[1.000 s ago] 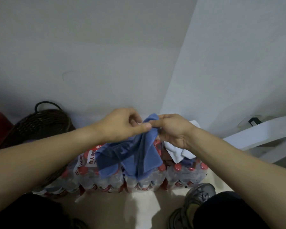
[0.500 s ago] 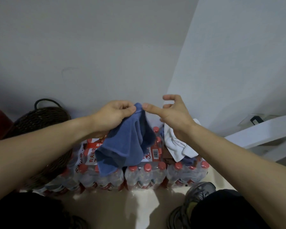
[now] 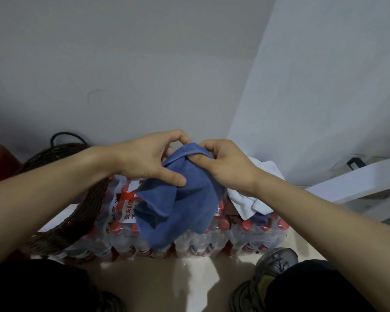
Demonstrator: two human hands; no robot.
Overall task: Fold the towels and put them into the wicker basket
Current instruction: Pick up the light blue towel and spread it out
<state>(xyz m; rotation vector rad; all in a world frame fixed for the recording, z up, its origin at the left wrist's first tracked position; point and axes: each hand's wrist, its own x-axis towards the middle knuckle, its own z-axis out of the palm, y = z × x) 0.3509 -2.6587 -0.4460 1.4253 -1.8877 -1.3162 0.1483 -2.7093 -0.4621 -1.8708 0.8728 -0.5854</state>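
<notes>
Wicker basket (image 3: pixel 61 199) at far left, beside shrink-wrapped water bottles (image 3: pixel 212 239) on the floor. Left hand (image 3: pixel 149 158) and right hand (image 3: pixel 227 165), fingers curled, grip the blue towel (image 3: pixel 185 206) above the bottles. White towel (image 3: pixel 250 199) lies on the bottles, right.

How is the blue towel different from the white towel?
The blue towel is up in the air, gripped by the left hand and the right hand; the white towel lies on the water bottles, touched by no hand. The blue towel hangs in front; the white towel is partly hidden behind the right wrist. Both look rumpled, not neatly folded.
</notes>
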